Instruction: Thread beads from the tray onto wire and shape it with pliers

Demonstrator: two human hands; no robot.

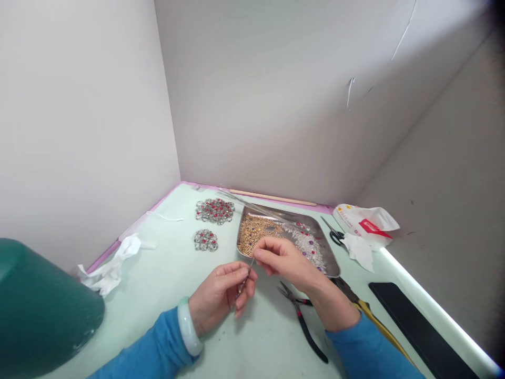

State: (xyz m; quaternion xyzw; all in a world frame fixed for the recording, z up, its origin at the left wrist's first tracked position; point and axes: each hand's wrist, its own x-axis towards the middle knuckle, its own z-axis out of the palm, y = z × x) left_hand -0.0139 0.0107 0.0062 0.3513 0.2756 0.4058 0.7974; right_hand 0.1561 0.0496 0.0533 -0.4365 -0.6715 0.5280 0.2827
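Note:
A thin wire strung with small beads (241, 288) lies slantwise across the fingers of my left hand (219, 292), which is closed on it with the thumb on top. My right hand (282, 258) pinches the upper end of the same wire, just above the left fingertips and over the near edge of a metal tray (335, 263). Gold beads (252, 231) fill the tray's left side; clear beads (307, 245) with some red and purple ones lie on its right. Long thin wires (256, 205) rest across the tray's far edge.
Two piles of beaded wire pieces (215, 210) lie left of the tray. Pliers (302, 321), yellow-handled cutters (379, 321), scissors (335, 237), a tissue pack (366, 223) and a black strip (418, 326) are around my right arm. A green container (47, 305) stands left, near crumpled tissue (112, 268).

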